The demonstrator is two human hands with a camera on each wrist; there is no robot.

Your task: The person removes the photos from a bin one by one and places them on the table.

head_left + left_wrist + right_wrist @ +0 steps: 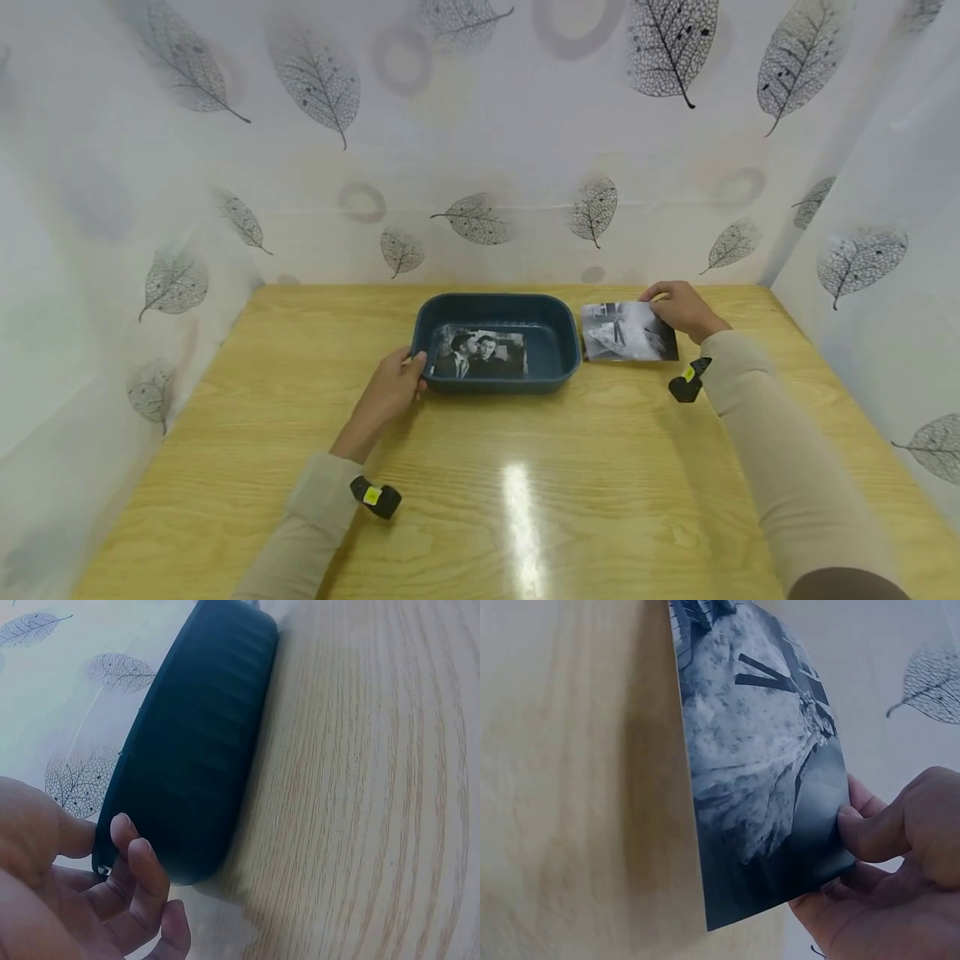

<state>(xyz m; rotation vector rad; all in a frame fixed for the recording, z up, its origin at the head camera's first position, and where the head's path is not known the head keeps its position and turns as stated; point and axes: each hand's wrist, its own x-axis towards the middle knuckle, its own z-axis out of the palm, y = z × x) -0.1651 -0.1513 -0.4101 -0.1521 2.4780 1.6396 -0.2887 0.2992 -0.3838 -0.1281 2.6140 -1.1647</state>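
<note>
A dark blue-green rectangular tray (555,333) with raised walls stands on the wooden table. Inside it, toward the left, lies a black-and-white photo (487,354) of two people. My left hand (390,383) grips the tray's left end; in the left wrist view, thumb and fingers (146,870) pinch its rim. To the right of the tray, my right hand (684,310) holds another black-and-white photo (622,333) by its far right corner. The right wrist view shows the thumb (877,832) on the printed face of this photo, with fingers behind it.
The wooden table (450,483) carries a bright light reflection near its middle. Behind it hangs a pale curtain (480,150) with a leaf print, which also closes off the left and right sides. A black wrist camera (377,497) is worn on the left arm.
</note>
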